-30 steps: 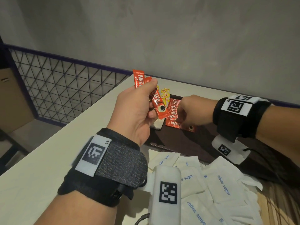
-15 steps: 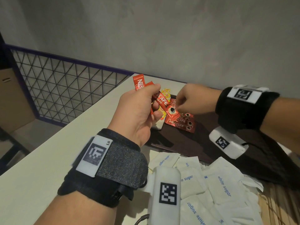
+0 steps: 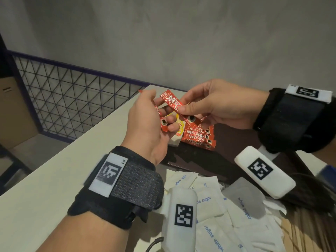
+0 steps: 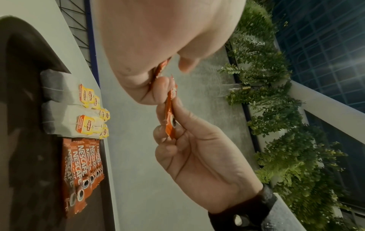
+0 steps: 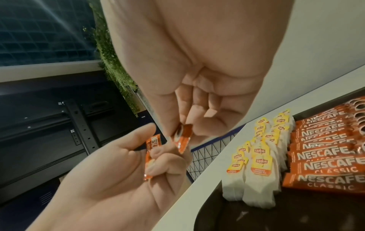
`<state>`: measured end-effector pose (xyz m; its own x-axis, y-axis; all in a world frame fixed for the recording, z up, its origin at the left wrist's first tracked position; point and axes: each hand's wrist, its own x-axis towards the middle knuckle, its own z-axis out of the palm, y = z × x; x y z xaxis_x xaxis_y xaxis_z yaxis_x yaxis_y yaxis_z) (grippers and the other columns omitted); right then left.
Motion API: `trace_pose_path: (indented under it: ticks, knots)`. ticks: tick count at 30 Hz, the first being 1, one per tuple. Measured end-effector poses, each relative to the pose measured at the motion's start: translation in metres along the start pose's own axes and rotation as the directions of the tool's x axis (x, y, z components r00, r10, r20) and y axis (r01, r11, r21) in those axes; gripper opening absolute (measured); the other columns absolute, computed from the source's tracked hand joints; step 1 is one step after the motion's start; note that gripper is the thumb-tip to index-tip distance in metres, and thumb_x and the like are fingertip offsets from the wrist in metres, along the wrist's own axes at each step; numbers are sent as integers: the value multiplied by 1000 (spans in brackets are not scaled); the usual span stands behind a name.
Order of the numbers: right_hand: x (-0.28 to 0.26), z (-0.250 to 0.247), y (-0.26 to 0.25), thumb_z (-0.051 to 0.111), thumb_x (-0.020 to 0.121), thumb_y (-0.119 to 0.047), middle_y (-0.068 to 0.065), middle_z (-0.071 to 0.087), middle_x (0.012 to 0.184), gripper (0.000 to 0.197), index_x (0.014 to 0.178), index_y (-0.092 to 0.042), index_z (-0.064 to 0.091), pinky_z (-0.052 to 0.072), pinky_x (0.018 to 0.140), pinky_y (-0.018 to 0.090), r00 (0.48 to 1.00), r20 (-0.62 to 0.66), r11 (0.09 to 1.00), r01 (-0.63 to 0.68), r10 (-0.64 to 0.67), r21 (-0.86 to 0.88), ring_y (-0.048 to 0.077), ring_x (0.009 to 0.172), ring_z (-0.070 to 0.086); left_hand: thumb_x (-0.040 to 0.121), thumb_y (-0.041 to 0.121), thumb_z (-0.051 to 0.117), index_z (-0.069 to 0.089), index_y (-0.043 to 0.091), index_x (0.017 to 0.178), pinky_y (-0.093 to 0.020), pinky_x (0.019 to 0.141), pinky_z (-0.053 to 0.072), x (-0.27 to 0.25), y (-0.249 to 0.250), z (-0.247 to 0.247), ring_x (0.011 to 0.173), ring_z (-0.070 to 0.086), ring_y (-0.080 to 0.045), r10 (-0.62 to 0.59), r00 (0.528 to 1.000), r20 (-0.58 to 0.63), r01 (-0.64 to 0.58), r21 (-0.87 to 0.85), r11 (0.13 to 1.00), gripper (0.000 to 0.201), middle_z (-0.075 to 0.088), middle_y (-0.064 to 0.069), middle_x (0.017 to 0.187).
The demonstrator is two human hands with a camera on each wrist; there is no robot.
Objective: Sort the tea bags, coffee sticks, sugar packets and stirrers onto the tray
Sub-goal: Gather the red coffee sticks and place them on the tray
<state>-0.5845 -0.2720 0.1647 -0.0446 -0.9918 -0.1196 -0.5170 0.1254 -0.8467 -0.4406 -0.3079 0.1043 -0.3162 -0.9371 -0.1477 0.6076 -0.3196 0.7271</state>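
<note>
Right hand [image 3: 216, 104] has risen from the tray [image 3: 236, 142] to pinch a coffee stick [image 3: 175, 106] | left hand [image 3: 151, 124] grips remaining sticks | step: coffee sorting | next: we lay it on the row [image 3: 198, 137] at 6 o'clock below.

We hold both hands up in front of us, close together above the table, forearms angled inward and a black strap with a white tag on each wrist. Our left hand [image 3: 147, 122] shows its back to the head camera, fingers curled in a grip. Our right hand [image 3: 214, 104] reaches in from the right, thumb and forefinger pinched, the other fingers loosely bent.
</note>
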Motion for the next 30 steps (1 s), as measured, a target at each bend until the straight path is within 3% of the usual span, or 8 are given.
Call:
trace_pose_path:
  ticks: [3,6,9,14,19,23,27,30]
  knots:
    - [1,-1,2,79,83,-11,2,71,77,32,112,-3,68,51,53,25,991,-132,995,45,-33,89,13,64,63,106,25,40,51,13,91,-25,47,40,-4,2,0,56,53,-16,66,996,-56,-69,-41,997,21,62,-8,76]
    - [0,-1,0,80,83,-11,3,73,81,24,103,-9,68,55,54,27,978,-204,990,68,-42,125,15,70,69,110,38,37,65,18,87,-26,60,48,-6,0,1,70,68,-11,147,989,-16,-146,64,987,41,74,0,85]
    - [-3,5,-3,78,86,-7,2,72,73,20,100,-9,64,58,57,30,980,-196,984,75,-43,163,12,60,67,110,44,35,75,24,110,-29,71,56,-11,2,4,82,75,-7,174,979,106,-181,62,981,45,78,6,93]
    - [-10,20,-7,67,94,-1,8,69,72,11,105,-3,65,61,64,37,984,-148,960,134,-99,246,15,56,64,109,45,36,58,34,140,-46,100,56,-17,2,8,100,77,-24,151,949,278,-197,144,970,40,78,-1,112]
    - [-17,20,-11,75,87,-20,12,71,86,36,115,2,66,60,61,32,990,-70,924,136,-119,357,22,70,69,112,39,35,52,37,143,-31,72,62,-17,2,9,95,78,-21,206,928,309,-261,148,954,36,77,-1,117]
    - [-13,11,-5,79,81,-3,10,74,89,43,121,0,63,59,62,31,989,-69,949,147,-132,278,20,74,71,107,25,53,50,35,146,-26,64,59,-14,-1,6,92,77,-12,245,945,216,-276,128,953,41,73,-4,123]
    - [-6,-5,1,77,83,1,11,76,91,34,116,-3,68,61,67,32,994,-75,988,88,-79,125,21,80,72,98,21,68,57,28,137,-24,58,52,-4,-1,-1,79,70,-10,229,972,46,-233,153,960,41,74,-1,100]
    - [-2,-14,8,76,84,-1,20,75,102,24,107,-7,71,62,77,36,997,-64,999,36,-33,41,28,88,72,96,10,67,64,20,114,-23,54,50,-2,1,-2,69,64,-11,162,987,-8,-160,126,979,22,70,-3,86]
